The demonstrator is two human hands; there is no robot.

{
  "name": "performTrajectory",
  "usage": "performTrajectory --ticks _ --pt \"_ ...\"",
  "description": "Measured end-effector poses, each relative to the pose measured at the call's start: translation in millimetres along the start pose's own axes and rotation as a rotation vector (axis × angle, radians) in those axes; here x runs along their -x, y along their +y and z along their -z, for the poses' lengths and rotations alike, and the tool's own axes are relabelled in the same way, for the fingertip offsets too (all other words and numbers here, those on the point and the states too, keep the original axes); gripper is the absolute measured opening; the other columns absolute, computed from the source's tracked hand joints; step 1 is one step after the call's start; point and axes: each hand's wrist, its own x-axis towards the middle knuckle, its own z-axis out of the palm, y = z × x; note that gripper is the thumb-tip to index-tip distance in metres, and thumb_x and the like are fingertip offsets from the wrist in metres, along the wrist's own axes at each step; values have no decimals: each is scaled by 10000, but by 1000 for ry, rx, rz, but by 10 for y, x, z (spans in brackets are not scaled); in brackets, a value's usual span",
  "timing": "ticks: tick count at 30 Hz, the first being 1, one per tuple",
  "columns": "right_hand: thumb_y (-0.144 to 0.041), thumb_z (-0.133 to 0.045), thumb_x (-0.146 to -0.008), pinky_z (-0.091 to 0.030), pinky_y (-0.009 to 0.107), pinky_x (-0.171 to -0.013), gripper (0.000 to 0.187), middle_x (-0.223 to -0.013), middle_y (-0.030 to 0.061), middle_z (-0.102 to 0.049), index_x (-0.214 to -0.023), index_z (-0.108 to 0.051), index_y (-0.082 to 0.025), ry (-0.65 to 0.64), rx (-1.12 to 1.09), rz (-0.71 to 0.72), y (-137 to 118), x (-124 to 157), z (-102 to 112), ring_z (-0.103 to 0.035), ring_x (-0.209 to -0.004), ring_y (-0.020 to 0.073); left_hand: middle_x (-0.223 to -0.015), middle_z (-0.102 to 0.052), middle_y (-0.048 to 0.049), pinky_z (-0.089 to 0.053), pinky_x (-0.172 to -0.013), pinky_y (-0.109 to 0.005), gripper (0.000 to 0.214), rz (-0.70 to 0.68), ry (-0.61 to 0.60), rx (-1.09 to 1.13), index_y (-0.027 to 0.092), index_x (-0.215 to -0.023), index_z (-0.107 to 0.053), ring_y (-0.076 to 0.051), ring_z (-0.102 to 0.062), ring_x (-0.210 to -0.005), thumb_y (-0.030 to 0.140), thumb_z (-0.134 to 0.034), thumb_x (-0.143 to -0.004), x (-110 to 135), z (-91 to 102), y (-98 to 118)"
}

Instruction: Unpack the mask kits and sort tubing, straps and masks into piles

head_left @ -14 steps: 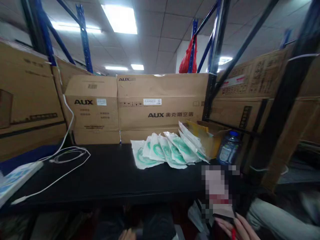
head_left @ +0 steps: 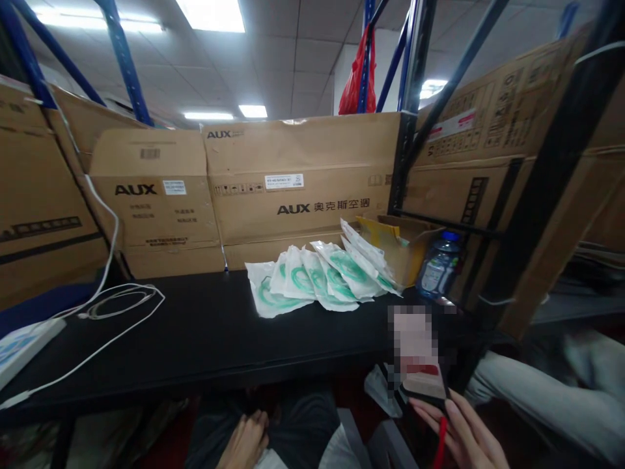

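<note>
1. Right hand low at the bottom right edge, fingers curled under and gripping a flat, rectangular phone with a dark rim; screen blurred out, a thin red strap hanging between the fingers.
2. Phone held upright, just in front of the near edge of the table, not touching it.
3. Left hand at the bottom centre, resting palm-down on dark fabric over the lap; fingers loosely bent, gripping nothing.
4. Matte black tabletop, smooth and flat.
5. Fanned row of soft white plastic pouches with coiled green tubing inside, overlapping like tiles, at the back right of the table.
6. Small open cardboard box with yellow flaps just right of the pouches, last pouches leaning on it.
7. Clear plastic bottle with blue cap, rounded and ribbed, beside that box.
8. Thin white cable looped loosely at the left.
9. Big brown corrugated cartons printed AUX along the back.
10. Glossy red plastic bag hanging from a blue steel upright above.
</note>
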Motion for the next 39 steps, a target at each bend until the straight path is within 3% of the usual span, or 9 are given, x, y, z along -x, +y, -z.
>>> performTrajectory --ticks 4,9,16,23,31,35,39 --pt "-494 -842 -763 -534 463 -1047 673 -1091 132 -796 -1302 -578 -191 -31 45 50 -15 47 -78 -727 -1109 341 -1431 -615 -101 -349 -1198 -394 407 -18 -22 36 209 -1299 -642 -267 -511 -1394 151 -465 -937 82 78 72" --pt "-474 -843 -772 -547 491 -1035 574 -1016 108 -812 -1227 -624 -201 -34 46 78 -54 46 -100 -737 -1088 344 -1300 -674 -98 -359 -1162 -392 346 -36 -45 72 198 -1178 -662 -238 -615 -1244 145 -447 -912 126 176 153" --pt "-454 -826 -799 -538 487 -1040 608 -1117 117 -794 -1305 -599 -206 -24 74 90 -1 -32 -3 -723 -1118 340 -1471 -575 -125 -236 -1241 -440 403 -15 -97 78 201 -1314 -603 -258 -469 -1424 163 -460 -939 172 143 194" --pt "-442 -779 -854 -474 488 -1089 660 -1135 139 -785 -1399 -499 -197 -37 91 82 -30 -58 49 -714 -1136 328 -1356 -647 -141 -302 -1198 -460 363 -41 -80 109 172 -1203 -672 -293 -554 -1334 152 -485 -893 161 203 229" --pt "-491 -793 -827 -521 413 -1050 694 -1121 127 -791 -1395 -513 -207 8 153 84 -82 -15 -12 -715 -1137 314 -1400 -627 -153 -301 -1193 -471 442 -57 -75 111 158 -1295 -644 -297 -540 -1346 158 -461 -893 166 192 218" --pt "-481 -822 -794 -550 392 -1034 685 -1104 111 -797 -1354 -556 -190 -6 162 102 -163 -4 -63 -720 -1130 314 -1372 -652 -132 -331 -1177 -464 415 -58 -75 101 190 -1242 -675 -283 -577 -1310 160 -470 -882 149 183 211" --pt "-499 -850 -747 -616 414 -950 759 -1056 81 -809 -1379 -533 -222 94 198 127 -342 -55 -31 -757 -1042 322 -1386 -641 -142 -326 -1182 -455 423 -62 -76 91 174 -1258 -670 -283 -564 -1327 165 -478 -881 145 188 211"
